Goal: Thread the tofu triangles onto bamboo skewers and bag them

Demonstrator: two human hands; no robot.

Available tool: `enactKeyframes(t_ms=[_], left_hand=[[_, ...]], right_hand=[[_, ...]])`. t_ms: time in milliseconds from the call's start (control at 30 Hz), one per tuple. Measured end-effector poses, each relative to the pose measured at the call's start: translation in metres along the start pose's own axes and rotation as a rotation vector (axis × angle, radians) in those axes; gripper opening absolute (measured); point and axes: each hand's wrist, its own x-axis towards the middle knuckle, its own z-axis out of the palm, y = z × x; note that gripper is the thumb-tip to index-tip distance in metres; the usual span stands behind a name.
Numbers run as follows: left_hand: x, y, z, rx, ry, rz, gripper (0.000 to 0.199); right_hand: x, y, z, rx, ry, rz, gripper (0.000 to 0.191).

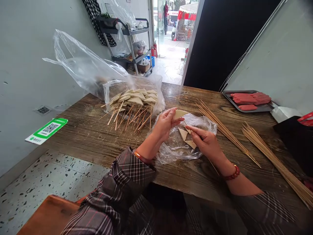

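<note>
Two bare hands work close together above a dark-brown, wood-grained table (97, 130). The left hand (164, 125) pinches a pale, flat, triangular piece (180, 114) between thumb and fingers; the right hand (207, 143) grips a thin, tan wooden skewer (214, 165) in narrowed fingers, its front end angled up at the piece. Whether it has pierced the piece cannot be told.

A point driven off-center could split the thin piece or break through its face and prick the left fingertips, which sit just beside it. Too tight a pinch might crack a corner.

Beneath the hands, loose pale triangles (183, 134) lie on a crumpled, clear plastic sheet (168, 153), which could snag on a sleeve and drag them along. At 10 o'clock, skewered pale triangles (137, 96) crowd the mouth of a large, clear plastic bag (159, 98); with their sticks crossed, pulling one could dislodge others. Loose bundles of tan skewers lie at 3 o'clock (223, 132) and 4 o'clock (274, 155), where a brushing forearm might scatter them. A black tray of pinkish-red, elongated pieces (249, 110) sits at 2 o'clock.
</note>
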Motion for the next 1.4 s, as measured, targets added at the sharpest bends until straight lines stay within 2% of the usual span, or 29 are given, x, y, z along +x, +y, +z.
enactKeyframes(t_ms=[100,200,367,767,1100,1300,1400], left_hand=[[-0.001,0.001,0.0,-0.001,-0.107,-0.039,0.037],[-0.005,0.001,0.002,-0.001,-0.168,-0.007,0.037],[-0.007,0.004,0.005,0.018,-0.18,0.051,0.033],[-0.011,0.0,0.009,0.007,-0.219,0.061,0.03],[-0.018,-0.012,0.019,0.075,-0.286,-0.032,0.036],[-0.017,-0.007,0.019,0.046,-0.21,-0.012,0.033],[-0.016,-0.007,0.02,0.052,-0.193,0.002,0.032]], right_hand=[[0.0,0.0,0.001,-0.01,-0.002,-0.026,0.036],[0.0,0.003,0.001,-0.008,-0.001,-0.064,0.035],[0.0,0.007,-0.001,0.028,-0.016,-0.08,0.033],[-0.001,0.008,0.002,0.027,0.032,-0.044,0.032],[0.002,0.0,0.002,0.0,0.122,-0.013,0.023],[0.004,-0.003,-0.002,0.0,0.038,0.01,0.022],[0.004,-0.002,-0.002,-0.007,0.061,-0.012,0.022]])
